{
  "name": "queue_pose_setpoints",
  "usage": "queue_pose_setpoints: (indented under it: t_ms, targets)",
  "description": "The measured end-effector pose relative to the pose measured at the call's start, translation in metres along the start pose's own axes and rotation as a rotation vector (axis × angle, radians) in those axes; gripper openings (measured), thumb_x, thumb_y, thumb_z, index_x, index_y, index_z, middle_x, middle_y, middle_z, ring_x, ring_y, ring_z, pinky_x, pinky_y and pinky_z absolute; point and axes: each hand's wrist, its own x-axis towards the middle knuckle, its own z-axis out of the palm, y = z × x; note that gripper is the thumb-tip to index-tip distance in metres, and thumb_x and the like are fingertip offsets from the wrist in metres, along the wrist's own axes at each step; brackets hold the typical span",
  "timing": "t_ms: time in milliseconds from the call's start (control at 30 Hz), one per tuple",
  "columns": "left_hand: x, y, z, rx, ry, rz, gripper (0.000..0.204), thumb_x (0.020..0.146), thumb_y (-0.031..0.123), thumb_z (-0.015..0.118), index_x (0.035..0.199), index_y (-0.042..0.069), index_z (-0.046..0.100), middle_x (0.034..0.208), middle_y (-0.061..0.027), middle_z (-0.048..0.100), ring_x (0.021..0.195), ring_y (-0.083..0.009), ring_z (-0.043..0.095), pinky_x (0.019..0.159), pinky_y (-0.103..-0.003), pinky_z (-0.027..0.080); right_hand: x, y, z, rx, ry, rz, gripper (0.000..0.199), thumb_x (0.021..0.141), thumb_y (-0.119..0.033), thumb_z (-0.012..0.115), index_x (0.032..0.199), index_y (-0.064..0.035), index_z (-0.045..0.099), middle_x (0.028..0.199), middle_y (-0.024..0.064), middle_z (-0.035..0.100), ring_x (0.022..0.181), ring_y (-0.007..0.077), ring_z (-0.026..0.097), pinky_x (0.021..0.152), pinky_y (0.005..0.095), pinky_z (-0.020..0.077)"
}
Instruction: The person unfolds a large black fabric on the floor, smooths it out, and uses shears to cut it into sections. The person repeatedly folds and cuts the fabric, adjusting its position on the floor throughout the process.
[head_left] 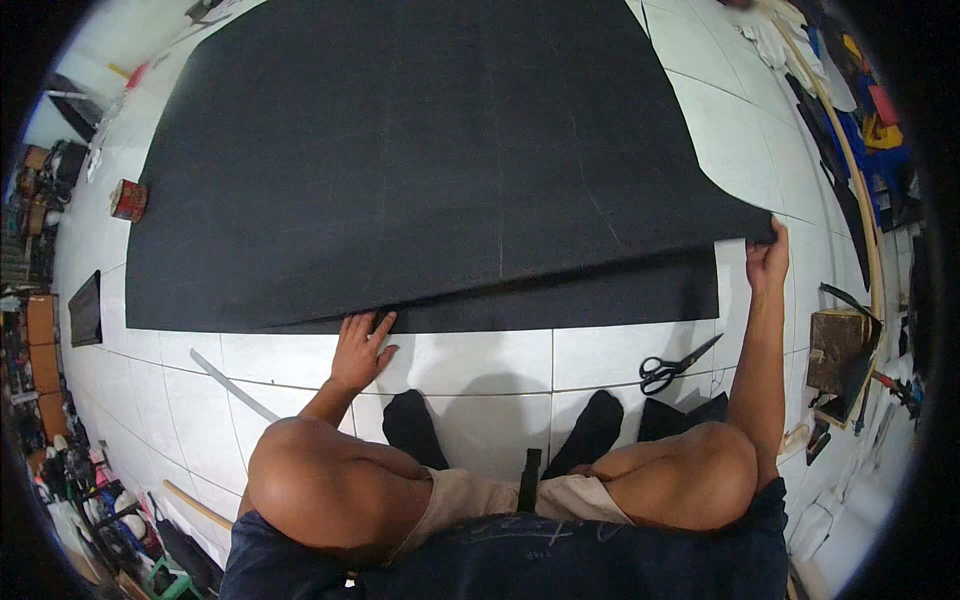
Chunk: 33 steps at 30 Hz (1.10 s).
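A big black sheet (430, 150) of fabric or matting covers the floor before me, with faint pale lines on its surface. Its near right corner is lifted off by my right hand (768, 258), whose fingers are closed round it. A raised fold runs from there leftward, over another black layer (620, 294) lying flat below. My left hand (362, 348) rests at the near edge where the fold flattens out, fingers stretched and thumb apart. Black-handled scissors (680, 364) lie on the tiles between my right foot and right forearm.
White floor tiles (480, 362) surround the sheet. A metal ruler (232, 384) lies near my left knee. A red tin (128, 201) stands by the sheet's left edge, with a dark flat panel (86, 310) nearer. At right are a brown block (840, 352) and a long wooden pole (850, 165).
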Motion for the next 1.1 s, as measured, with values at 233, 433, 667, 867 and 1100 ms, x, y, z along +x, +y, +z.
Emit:
queue_pose_setpoints:
  t_ms: [233, 433, 667, 867, 1100]
  targets:
    - [-0.008, -0.03, 0.028, 0.03, -0.11, -0.053, 0.019, 0.085, 0.018, 0.065, 0.101, 0.009, 0.069, 0.087, -0.0099, 0.066, 0.082, -0.0307, 0.064, 0.073, -0.042, 0.053, -0.05, 0.041, -0.097, -0.29, 0.025, 0.222, 0.018, 0.092, -0.024, 0.06, 0.102, -0.0085, 0.061, 0.096, 0.0027, 0.067, 0.078, 0.0115, 0.062, 0.07, 0.0258, 0.051]
    - [-0.015, -0.031, 0.023, 0.053, -0.045, -0.008, 0.018, 0.089, 0.022, 0.063, 0.102, 0.012, 0.07, 0.087, -0.008, 0.067, 0.081, -0.0278, 0.066, 0.076, -0.041, 0.052, -0.069, 0.078, -0.102, -0.71, 0.192, 0.32, 0.024, 0.092, -0.032, 0.062, 0.103, -0.0111, 0.059, 0.093, 0.0015, 0.061, 0.07, 0.0132, 0.056, 0.06, 0.0289, 0.0506]
    - [-0.004, -0.019, 0.028, 0.062, -0.027, -0.016, 0.017, 0.086, 0.018, 0.064, 0.1, 0.01, 0.069, 0.085, -0.0076, 0.067, 0.079, -0.0273, 0.065, 0.074, -0.04, 0.052, -0.062, 0.078, -0.122, -0.979, 0.215, 0.294, 0.031, 0.093, -0.031, 0.062, 0.107, -0.0037, 0.059, 0.091, 0.006, 0.063, 0.071, 0.0174, 0.06, 0.059, 0.034, 0.0529]
    - [0.004, -0.013, 0.012, -0.021, 0.015, -0.059, 0.025, 0.082, 0.024, 0.072, 0.093, 0.004, 0.063, 0.084, -0.0122, 0.065, 0.078, -0.0319, 0.066, 0.07, -0.043, 0.053, -0.062, 0.085, -0.146, -0.96, 0.211, 0.248, 0.025, 0.092, -0.03, 0.063, 0.1, -0.0062, 0.06, 0.085, 0.0051, 0.062, 0.068, 0.0168, 0.059, 0.055, 0.0315, 0.0509]
    - [-0.001, -0.018, 0.009, -0.162, 0.026, -0.208, 0.02, 0.084, 0.021, 0.069, 0.093, 0.004, 0.063, 0.087, -0.0138, 0.066, 0.081, -0.0334, 0.066, 0.072, -0.043, 0.052, -0.047, 0.072, -0.086, -0.237, 0.189, 0.278, 0.013, 0.093, -0.019, 0.064, 0.091, -0.0067, 0.06, 0.073, 0.0017, 0.061, 0.054, 0.0114, 0.056, 0.048, 0.0223, 0.0481]
